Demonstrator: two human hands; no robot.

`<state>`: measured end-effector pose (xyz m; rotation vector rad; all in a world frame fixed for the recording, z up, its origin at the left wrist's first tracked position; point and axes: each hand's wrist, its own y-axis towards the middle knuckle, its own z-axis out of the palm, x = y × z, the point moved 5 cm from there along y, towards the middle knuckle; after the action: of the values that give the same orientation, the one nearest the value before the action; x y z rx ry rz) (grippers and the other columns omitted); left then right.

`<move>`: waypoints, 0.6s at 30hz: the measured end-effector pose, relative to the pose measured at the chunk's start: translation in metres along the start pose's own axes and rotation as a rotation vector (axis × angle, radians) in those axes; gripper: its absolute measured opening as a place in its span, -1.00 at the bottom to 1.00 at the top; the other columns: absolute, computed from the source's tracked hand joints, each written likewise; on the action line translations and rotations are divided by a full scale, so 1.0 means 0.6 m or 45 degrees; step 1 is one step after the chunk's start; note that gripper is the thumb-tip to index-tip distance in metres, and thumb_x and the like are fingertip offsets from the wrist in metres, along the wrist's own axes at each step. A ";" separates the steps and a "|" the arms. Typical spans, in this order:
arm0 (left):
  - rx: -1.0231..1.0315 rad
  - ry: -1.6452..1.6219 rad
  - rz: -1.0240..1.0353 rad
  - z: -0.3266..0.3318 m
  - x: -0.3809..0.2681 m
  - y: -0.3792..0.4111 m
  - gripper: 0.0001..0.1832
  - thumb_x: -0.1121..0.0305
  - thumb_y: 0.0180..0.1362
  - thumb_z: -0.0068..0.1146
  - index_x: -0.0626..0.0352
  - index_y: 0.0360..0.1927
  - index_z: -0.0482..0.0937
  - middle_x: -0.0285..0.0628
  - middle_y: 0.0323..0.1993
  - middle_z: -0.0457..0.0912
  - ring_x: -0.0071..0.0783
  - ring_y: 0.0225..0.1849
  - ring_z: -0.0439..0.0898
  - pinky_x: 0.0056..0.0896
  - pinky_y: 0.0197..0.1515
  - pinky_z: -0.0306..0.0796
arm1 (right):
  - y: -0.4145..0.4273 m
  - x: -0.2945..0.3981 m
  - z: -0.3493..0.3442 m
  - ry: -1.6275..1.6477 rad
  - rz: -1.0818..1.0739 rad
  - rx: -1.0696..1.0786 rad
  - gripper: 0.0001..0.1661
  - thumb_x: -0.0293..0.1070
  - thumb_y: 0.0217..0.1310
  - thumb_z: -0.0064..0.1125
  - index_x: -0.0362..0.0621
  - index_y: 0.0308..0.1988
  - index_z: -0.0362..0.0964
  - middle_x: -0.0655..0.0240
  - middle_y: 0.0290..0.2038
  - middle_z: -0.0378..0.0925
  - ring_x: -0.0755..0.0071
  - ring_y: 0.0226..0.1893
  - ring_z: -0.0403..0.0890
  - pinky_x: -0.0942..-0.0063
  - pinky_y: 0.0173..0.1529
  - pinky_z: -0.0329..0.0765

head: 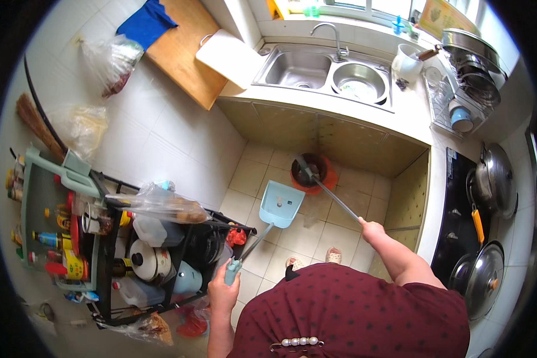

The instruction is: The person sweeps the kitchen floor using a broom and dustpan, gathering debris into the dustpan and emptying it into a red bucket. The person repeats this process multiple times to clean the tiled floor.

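Note:
My left hand (224, 286) grips the upper end of a long-handled light-blue dustpan (281, 201). A few small bits lie in its pan, which is at floor level; whether it touches the tiles I cannot tell. In my right hand (372, 232) is the grey pole of a broom (340, 200). Its head, blurred, is over the mouth of an orange-red bucket or bin (330, 172) with a dark inside. That container stands on the floor in front of the sink cabinet, just beyond the dustpan.
A black rack (112, 268) with bottles, a pot and jugs stands at left. Ahead, a counter holds a double steel sink (297, 71) and a white cutting board (230, 58). To the right is a black gas hob (457, 215) with lidded pans. My slippers (334, 255) are on the tiled floor.

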<state>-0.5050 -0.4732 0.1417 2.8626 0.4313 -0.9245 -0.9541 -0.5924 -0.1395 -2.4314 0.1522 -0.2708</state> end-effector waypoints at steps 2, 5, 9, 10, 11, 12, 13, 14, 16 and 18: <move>0.039 -0.035 -0.106 0.010 0.025 -0.012 -0.55 0.35 -0.02 0.24 0.06 0.02 0.49 -0.02 -0.29 0.63 -0.07 -0.25 0.62 -0.24 -0.26 0.49 | -0.067 0.003 -0.059 0.035 -0.037 -0.026 -0.48 -0.23 0.25 -0.18 0.31 0.22 0.17 0.06 -0.25 0.54 -0.01 -0.21 0.56 0.15 -0.12 0.49; 0.072 -0.007 -0.159 0.035 0.065 -0.017 -0.56 0.33 -0.01 0.24 0.02 0.01 0.50 -0.02 -0.31 0.63 -0.05 -0.25 0.62 -0.21 -0.26 0.48 | -0.114 -0.038 -0.066 -0.008 -0.049 -0.082 -0.39 -0.22 0.17 -0.07 0.32 0.24 0.13 0.04 -0.22 0.54 -0.02 -0.18 0.55 0.13 -0.07 0.47; 0.158 0.097 -0.211 0.063 0.095 -0.015 -0.55 0.25 -0.02 0.23 -0.01 0.00 0.49 0.04 -0.34 0.61 0.04 -0.27 0.59 -0.10 -0.26 0.46 | -0.199 -0.067 -0.086 0.091 -0.053 -0.132 -0.37 -0.21 0.14 0.01 0.26 0.24 0.14 0.00 -0.28 0.54 -0.07 -0.22 0.55 0.11 -0.11 0.46; 0.186 0.107 -0.224 0.069 0.105 -0.013 -0.55 0.23 -0.02 0.22 -0.04 0.01 0.48 0.07 -0.35 0.61 0.07 -0.28 0.58 -0.06 -0.26 0.46 | -0.218 -0.073 -0.083 0.139 -0.040 -0.142 -0.37 -0.21 0.14 0.01 0.26 0.24 0.15 -0.01 -0.29 0.54 -0.08 -0.24 0.55 0.10 -0.12 0.46; 0.193 0.123 -0.228 0.069 0.108 -0.008 -0.55 0.22 -0.02 0.22 -0.06 0.01 0.48 0.07 -0.36 0.61 0.08 -0.28 0.58 -0.06 -0.26 0.45 | -0.230 -0.079 -0.076 0.194 -0.063 -0.185 -0.37 -0.21 0.14 0.03 0.24 0.24 0.15 -0.02 -0.31 0.54 -0.09 -0.25 0.55 0.10 -0.13 0.46; 0.212 0.132 -0.226 0.075 0.107 0.002 -0.55 0.22 -0.01 0.22 -0.07 0.02 0.48 0.06 -0.36 0.61 0.08 -0.28 0.58 -0.06 -0.27 0.45 | -0.248 -0.091 -0.070 0.246 -0.072 -0.229 -0.36 -0.20 0.14 0.04 0.23 0.23 0.15 -0.02 -0.32 0.54 -0.10 -0.26 0.54 0.10 -0.14 0.46; 0.231 0.142 -0.225 0.079 0.109 0.010 -0.55 0.22 -0.01 0.21 -0.08 0.02 0.48 0.06 -0.37 0.61 0.08 -0.29 0.58 -0.05 -0.27 0.45 | -0.268 -0.099 -0.063 0.298 -0.081 -0.274 -0.36 -0.20 0.13 0.06 0.22 0.23 0.15 -0.02 -0.33 0.55 -0.12 -0.27 0.54 0.09 -0.14 0.45; 0.265 0.200 -0.244 0.086 0.120 0.015 -0.55 0.21 -0.01 0.20 -0.11 0.02 0.48 0.05 -0.38 0.61 0.08 -0.30 0.58 -0.03 -0.27 0.45 | -0.292 -0.103 -0.053 0.309 -0.056 -0.290 -0.36 -0.20 0.13 0.06 0.19 0.23 0.16 -0.01 -0.37 0.55 -0.13 -0.31 0.55 0.13 -0.17 0.47; 0.312 0.235 -0.190 0.100 0.120 0.038 -0.55 0.20 -0.01 0.20 -0.13 0.02 0.48 0.05 -0.39 0.61 0.08 -0.31 0.58 -0.02 -0.27 0.44 | -0.340 -0.122 -0.026 0.480 0.085 -0.249 -0.35 -0.22 0.14 0.07 0.17 0.24 0.16 0.04 -0.42 0.55 0.00 -0.38 0.58 0.20 -0.24 0.50; 0.345 0.304 -0.100 0.112 0.127 0.063 -0.56 0.19 0.00 0.18 -0.17 0.03 0.48 0.05 -0.42 0.61 0.08 -0.33 0.58 0.01 -0.28 0.44 | -0.390 -0.116 -0.001 0.809 0.231 -0.175 -0.35 -0.25 0.15 0.09 0.16 0.25 0.16 0.16 -0.51 0.53 0.35 -0.52 0.58 0.38 -0.38 0.51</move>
<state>-0.4720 -0.5036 0.0428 3.2433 0.4761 -0.7017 -1.0130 -0.4012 0.0009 -2.3607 0.6837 -0.9682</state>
